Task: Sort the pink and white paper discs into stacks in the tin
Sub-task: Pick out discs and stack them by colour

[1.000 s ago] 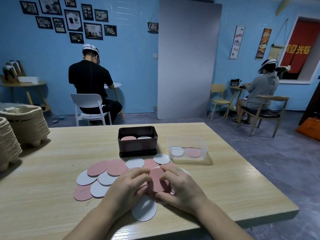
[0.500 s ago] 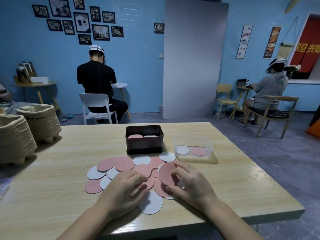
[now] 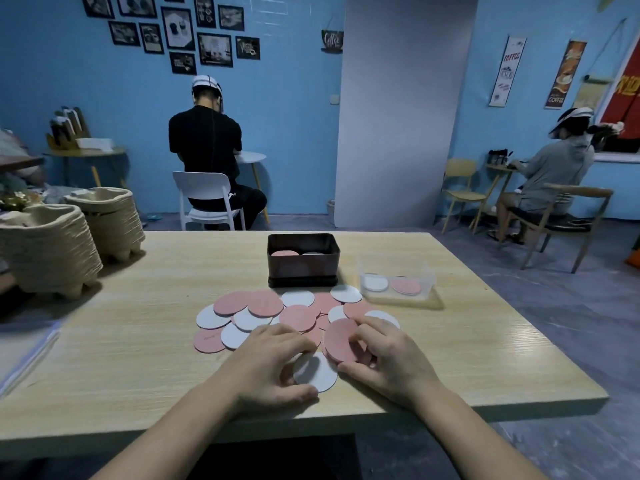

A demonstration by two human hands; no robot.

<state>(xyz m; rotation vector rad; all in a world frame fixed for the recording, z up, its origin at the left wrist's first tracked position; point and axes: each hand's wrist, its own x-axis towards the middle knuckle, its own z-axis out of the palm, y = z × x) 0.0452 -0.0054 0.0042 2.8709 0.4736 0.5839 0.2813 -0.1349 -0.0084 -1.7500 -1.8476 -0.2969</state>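
Observation:
Several pink and white paper discs [image 3: 266, 308] lie scattered and overlapping on the wooden table [image 3: 138, 341]. Behind them stands a dark rectangular tin [image 3: 303, 271], open, with a pink stack on its left and a white stack on its right. My right hand [image 3: 388, 355] grips a small stack of pink discs [image 3: 343, 341], tilted up off the table. My left hand [image 3: 266, 362] rests on the pile, fingers and thumb closing around a white disc [image 3: 317, 374] at the near edge.
A clear plastic box [image 3: 398, 282] holding a white and a pink disc sits right of the tin. Stacks of pulp trays [image 3: 52, 251] stand at the table's left. Two seated people work at the back of the room.
My right hand has drawn the pink stack back toward me and tilted it. My left hand has slid right onto the near white disc. The camera has tilted and shifted the view.

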